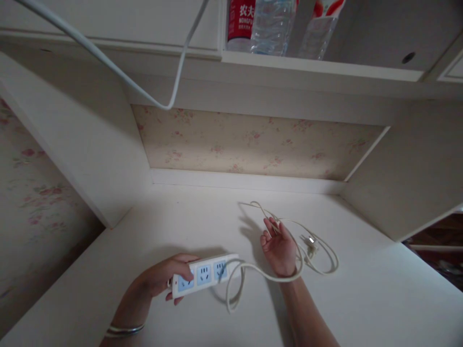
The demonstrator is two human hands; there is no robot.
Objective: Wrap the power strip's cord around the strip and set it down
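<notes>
My left hand (177, 273) grips the near end of a white power strip (204, 273) with light blue socket faces, thumb on top and fingers beneath. Its cream power cord (267, 275) leaves the strip's right end, hangs in a loop and passes across my right wrist. Palm up, my right hand (278, 246) has its fingers curled around a stretch of that cord, between thumb and index finger. Beyond this hand, the rest of the cord lies in loose coils on the white desktop, with the plug (311, 246) among them.
A shelf (325, 67) overhangs the desktop (173, 217), holding clear bottles (273, 29) and a red-labelled bottle (240, 21). A pale cable (144, 99) dangles from above at upper left. Side panels (90, 144) and a flowered back wall (235, 140) enclose the space.
</notes>
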